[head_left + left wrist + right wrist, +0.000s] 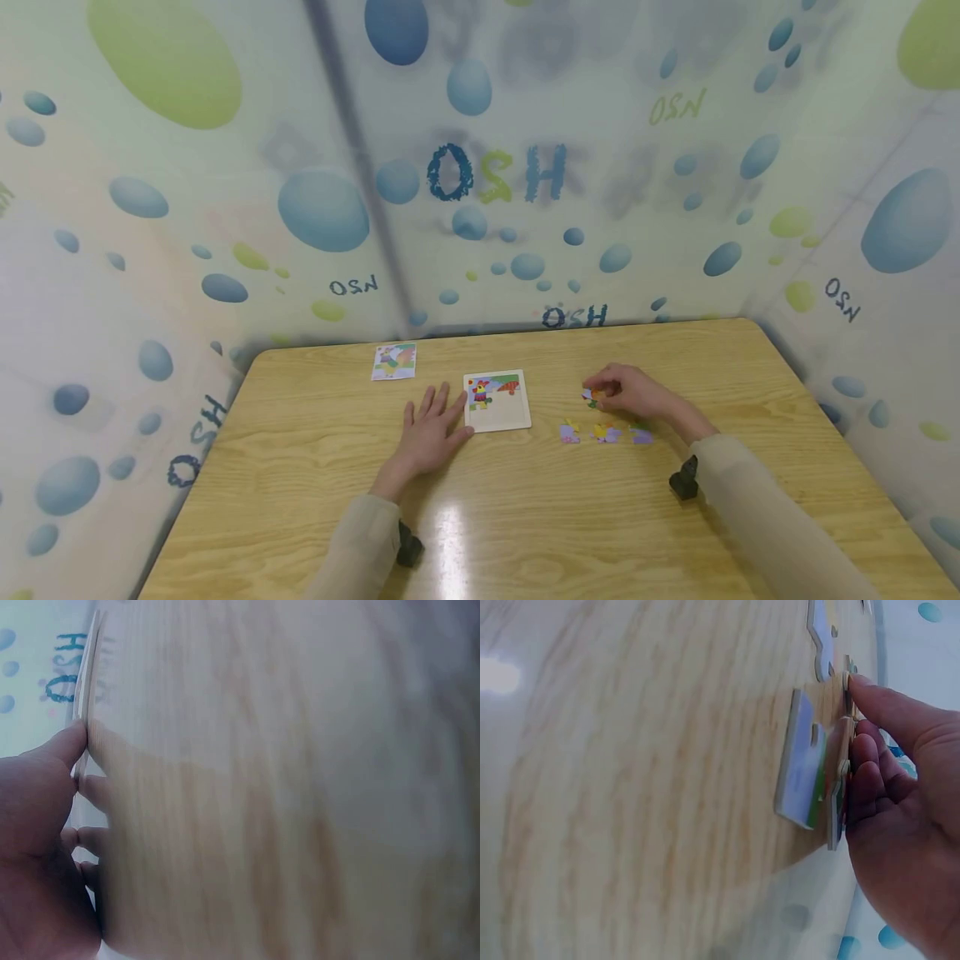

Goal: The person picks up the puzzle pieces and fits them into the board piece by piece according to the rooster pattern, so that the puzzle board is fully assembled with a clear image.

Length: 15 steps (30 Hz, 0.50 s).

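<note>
A square white puzzle tray lies on the table, with its upper part filled by joined pieces showing a colourful bird's head. My left hand rests spread beside it, thumb and index fingertip right at the left edge. In the left wrist view the tray appears edge-on against the thumb. To the right, my right hand pinches a colourful puzzle piece low over the table. The right wrist view shows the thumb at that piece, partly hidden by the fingers, and a second piece under the palm.
Nearer me than the right hand lie several loose pieces: a purple one, a yellow-and-purple one and a green-and-purple one. A picture card lies at the back left. A patterned curtain hangs behind the table.
</note>
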Each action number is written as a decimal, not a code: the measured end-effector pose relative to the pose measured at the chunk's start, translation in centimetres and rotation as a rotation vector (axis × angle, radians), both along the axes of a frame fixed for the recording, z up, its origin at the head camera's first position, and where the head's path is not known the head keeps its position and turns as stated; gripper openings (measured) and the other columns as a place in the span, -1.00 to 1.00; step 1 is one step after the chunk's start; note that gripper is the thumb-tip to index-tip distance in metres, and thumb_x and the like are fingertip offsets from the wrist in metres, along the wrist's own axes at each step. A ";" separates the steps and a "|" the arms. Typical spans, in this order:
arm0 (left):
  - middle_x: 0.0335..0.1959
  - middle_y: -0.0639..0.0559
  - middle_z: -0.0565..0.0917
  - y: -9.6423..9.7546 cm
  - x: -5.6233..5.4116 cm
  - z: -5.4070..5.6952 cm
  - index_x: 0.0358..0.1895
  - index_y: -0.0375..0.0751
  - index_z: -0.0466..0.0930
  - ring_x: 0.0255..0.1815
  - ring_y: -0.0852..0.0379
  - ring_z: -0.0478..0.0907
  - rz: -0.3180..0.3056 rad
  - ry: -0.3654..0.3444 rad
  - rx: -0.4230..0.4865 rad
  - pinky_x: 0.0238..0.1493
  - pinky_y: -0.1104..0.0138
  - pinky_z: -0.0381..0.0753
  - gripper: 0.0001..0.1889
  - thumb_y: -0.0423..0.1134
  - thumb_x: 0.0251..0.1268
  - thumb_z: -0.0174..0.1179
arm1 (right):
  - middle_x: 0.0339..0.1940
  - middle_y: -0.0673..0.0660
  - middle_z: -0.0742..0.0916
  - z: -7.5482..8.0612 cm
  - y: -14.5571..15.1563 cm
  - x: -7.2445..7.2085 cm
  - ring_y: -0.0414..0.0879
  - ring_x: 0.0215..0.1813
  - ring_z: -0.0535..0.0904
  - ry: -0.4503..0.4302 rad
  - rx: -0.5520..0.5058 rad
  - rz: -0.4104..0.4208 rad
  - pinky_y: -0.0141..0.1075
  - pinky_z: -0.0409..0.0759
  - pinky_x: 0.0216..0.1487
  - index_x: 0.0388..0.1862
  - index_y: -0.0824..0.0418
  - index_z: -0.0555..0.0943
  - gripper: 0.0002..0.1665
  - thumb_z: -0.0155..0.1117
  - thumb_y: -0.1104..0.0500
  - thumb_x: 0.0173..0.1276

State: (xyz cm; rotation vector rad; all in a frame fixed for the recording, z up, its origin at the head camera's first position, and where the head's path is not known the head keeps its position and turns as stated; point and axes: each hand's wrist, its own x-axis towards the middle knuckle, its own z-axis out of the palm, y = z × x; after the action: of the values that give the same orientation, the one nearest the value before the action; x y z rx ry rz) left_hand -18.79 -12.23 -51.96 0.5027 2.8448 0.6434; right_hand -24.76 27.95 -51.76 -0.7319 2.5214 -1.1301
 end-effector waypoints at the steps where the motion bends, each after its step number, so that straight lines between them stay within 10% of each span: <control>1: 0.66 -0.30 -0.04 0.0 0.0 0.0 0.62 -0.11 0.20 0.66 -0.33 -0.23 0.000 0.000 0.001 0.48 -0.35 -0.34 -0.32 0.08 0.59 0.06 | -0.08 0.13 0.66 0.1 0.0 0.0 -0.10 -0.18 0.48 0.000 0.001 0.011 -0.25 0.52 -0.14 0.21 0.39 0.65 -0.59 0.37 0.32 0.41; 15: 0.67 -0.24 -0.10 -0.1 -0.2 -0.2 0.64 -0.04 0.15 0.67 -0.28 -0.28 0.002 -0.018 -0.021 0.50 -0.31 -0.38 -0.31 0.12 0.60 0.03 | -0.21 0.11 0.63 0.5 -0.5 -0.3 -0.03 -0.22 0.49 -0.098 -0.013 -0.066 -0.19 0.52 -0.14 -0.01 0.32 0.55 -0.66 0.46 0.34 0.30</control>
State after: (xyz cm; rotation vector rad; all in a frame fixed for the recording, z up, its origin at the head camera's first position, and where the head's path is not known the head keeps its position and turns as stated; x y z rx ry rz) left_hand -18.96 -12.32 -52.16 0.4877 2.8324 0.6151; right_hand -25.08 27.46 -51.25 -0.5848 2.4753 -1.1750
